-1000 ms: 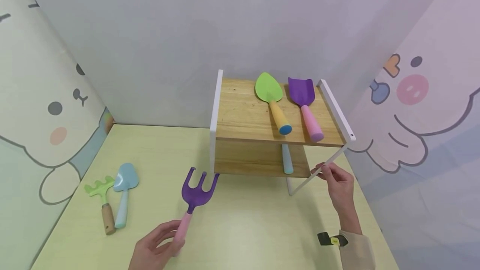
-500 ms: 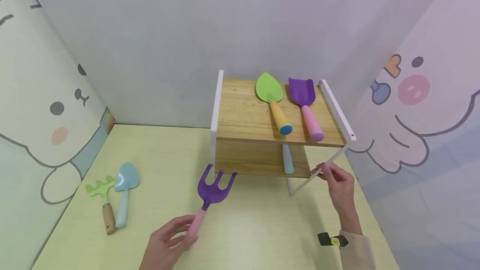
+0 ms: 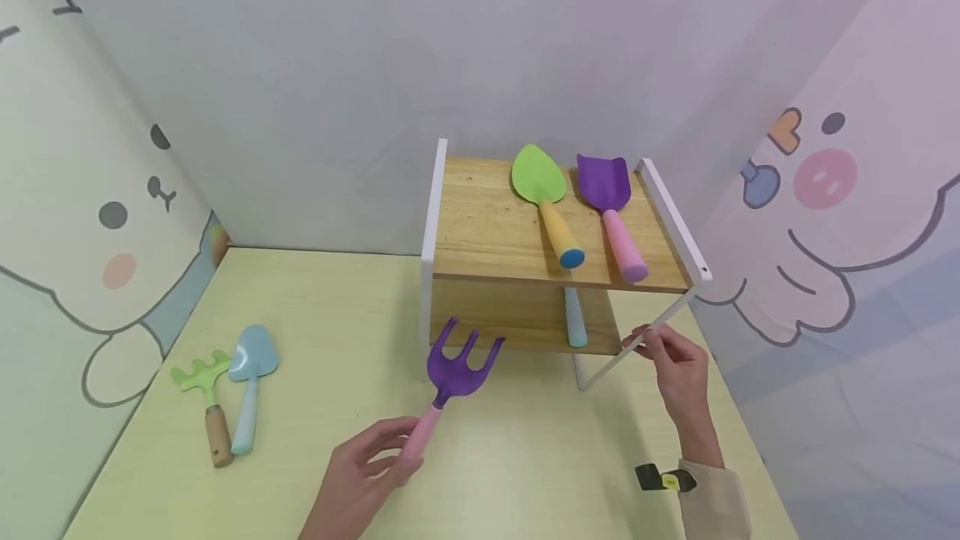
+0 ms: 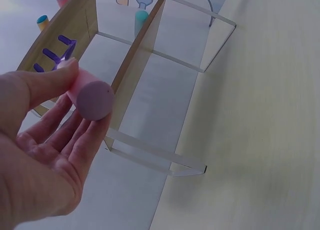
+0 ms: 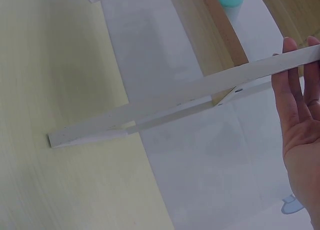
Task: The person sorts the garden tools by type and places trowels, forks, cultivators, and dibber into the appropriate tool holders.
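Note:
My left hand (image 3: 363, 473) pinches the pink handle of a small purple garden fork (image 3: 455, 375), its three prongs pointing up in front of the lower shelf's front edge. The left wrist view shows the handle's round end (image 4: 95, 100) between thumb and fingers. With my right hand (image 3: 681, 373) I grip the slanted white side leg of a two-tier wooden shelf rack (image 3: 476, 227); in the right wrist view the fingers lie across the white bar (image 5: 175, 93). On the top board lie a green trowel (image 3: 537, 176) with a yellow handle and a purple shovel (image 3: 604, 183) with a pink handle.
A light blue handle (image 3: 575, 319) sticks out from the lower tier, its other end hidden under the top board. Left on the pale table (image 3: 330, 307) lie a green hand rake (image 3: 216, 432) and a light blue shovel (image 3: 253, 357). Printed cloth walls surround the table.
My left hand has carried the garden fork rightward and slightly up, toward the lower tier. The right hand and the rack have stayed in place.

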### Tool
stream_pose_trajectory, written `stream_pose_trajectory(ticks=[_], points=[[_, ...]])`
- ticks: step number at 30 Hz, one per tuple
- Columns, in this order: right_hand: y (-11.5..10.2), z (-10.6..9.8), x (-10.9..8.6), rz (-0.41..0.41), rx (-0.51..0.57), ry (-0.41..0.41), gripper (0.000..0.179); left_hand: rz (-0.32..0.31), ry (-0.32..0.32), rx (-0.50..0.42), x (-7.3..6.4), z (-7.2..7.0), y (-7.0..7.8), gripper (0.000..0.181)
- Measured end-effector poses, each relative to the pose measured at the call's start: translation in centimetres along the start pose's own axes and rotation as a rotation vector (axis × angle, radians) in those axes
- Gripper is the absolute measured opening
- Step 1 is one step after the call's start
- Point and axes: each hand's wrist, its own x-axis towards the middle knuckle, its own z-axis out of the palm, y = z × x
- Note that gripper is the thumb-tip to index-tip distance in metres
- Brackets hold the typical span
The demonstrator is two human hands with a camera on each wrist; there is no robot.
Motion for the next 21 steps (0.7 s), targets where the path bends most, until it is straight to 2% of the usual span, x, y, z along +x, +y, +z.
stream_pose_trajectory(ticks=[6,10,14,21], points=[[0.0,0.0,0.0,0.0,-0.001,0.001,0.019,0.026,-0.026,-0.034,0.6,0.7,0.2,0.033],[0.1,0.0,0.1,0.003,0.001,0.006,0.019,0.101,-0.055,-0.063,1.1,1.1,0.3,0.029],[0.1,0.0,0.1,-0.003,0.014,-0.002,0.019,0.15,-0.073,-0.086,1.9,1.6,0.4,0.03],[-0.1,0.1,0.1,0.013,0.002,0.005,0.019,0.149,-0.086,-0.117,2.9,2.4,1.0,0.032]])
